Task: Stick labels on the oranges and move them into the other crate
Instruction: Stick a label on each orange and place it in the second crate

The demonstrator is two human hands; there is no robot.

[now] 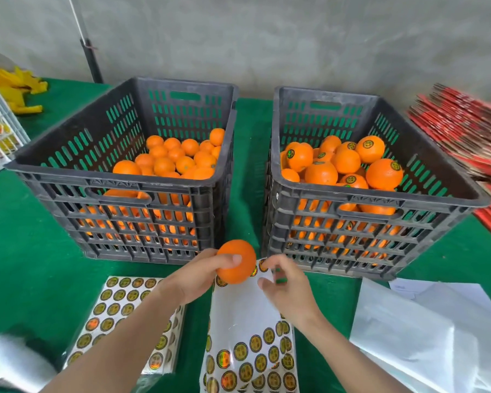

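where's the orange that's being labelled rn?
Head view, low centre: the orange is gripped in the left hand, before the gap between the left crate and right crate, above the label sheet.

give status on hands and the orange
Left hand grips a bare orange. Right hand pinches a small label, blurred. Nothing blocks the right crate.

matt dark plastic crates (125, 182), glossy label sheet (250, 321) (perhaps holographic), green cloth (26, 236)

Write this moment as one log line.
left hand: holds orange | right hand: pinches blurred label above sticker sheet | right crate: labelled oranges | left crate: plain oranges
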